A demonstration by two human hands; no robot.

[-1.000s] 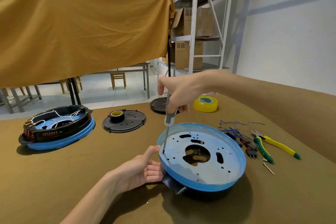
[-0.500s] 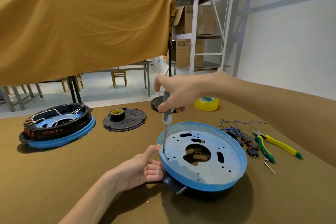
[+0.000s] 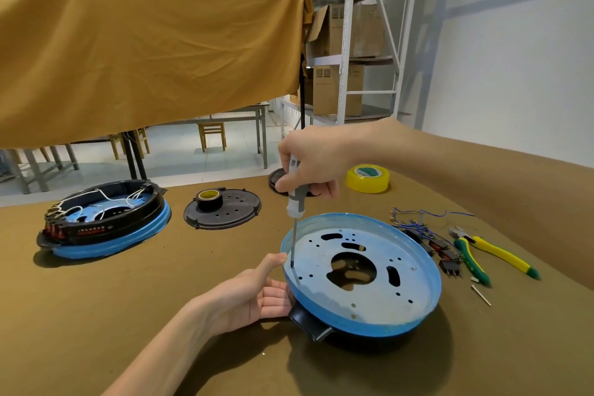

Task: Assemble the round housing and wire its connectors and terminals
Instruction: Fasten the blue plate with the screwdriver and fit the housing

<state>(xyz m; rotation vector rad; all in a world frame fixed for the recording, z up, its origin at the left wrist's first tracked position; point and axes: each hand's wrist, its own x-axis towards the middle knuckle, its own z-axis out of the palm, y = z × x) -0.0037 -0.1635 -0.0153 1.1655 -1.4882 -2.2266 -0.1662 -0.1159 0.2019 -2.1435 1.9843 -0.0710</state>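
- Round blue-rimmed metal housing plate [image 3: 379, 309] sits lower centre-right of the frame on the brown cloth-covered table [image 3: 96, 315], open side up, tilted slightly; a black plastic tab [image 3: 310, 325] sticks out at its lower-left edge.
- Right hand [image 3: 313, 164], centre of the frame, fingers curled tight around the grey-and-white handle of a screwdriver [image 3: 294, 202]. Shaft is near vertical, tip down on the plate floor just inside the left rim.
- Left hand [image 3: 254, 296], lower centre, cups the left outer wall of the plate: thumb up against the rim just beside the screwdriver tip, fingers curled under the edge.
- Bundle of blue wires with black connectors [image 3: 424, 238] lies right of the plate, touching or nearly touching the rim; can't tell which.
- Yellow-and-green handled pliers [image 3: 479, 251] right of the wires; a small metal pin [image 3: 481, 295] below them.
- Yellow tape roll [image 3: 368, 178] behind the right hand, upper right of the table.
- Black perforated round cover [image 3: 222, 209], centre-left, with a black-and-yellow tape roll [image 3: 209, 199] on top.
- Second round housing, black body on blue ring with white wiring inside [image 3: 103, 219], left side of the frame.
- Mustard cloth [image 3: 144, 42] hangs across the upper left; metal shelving with cardboard boxes [image 3: 350, 42] upper centre-right.
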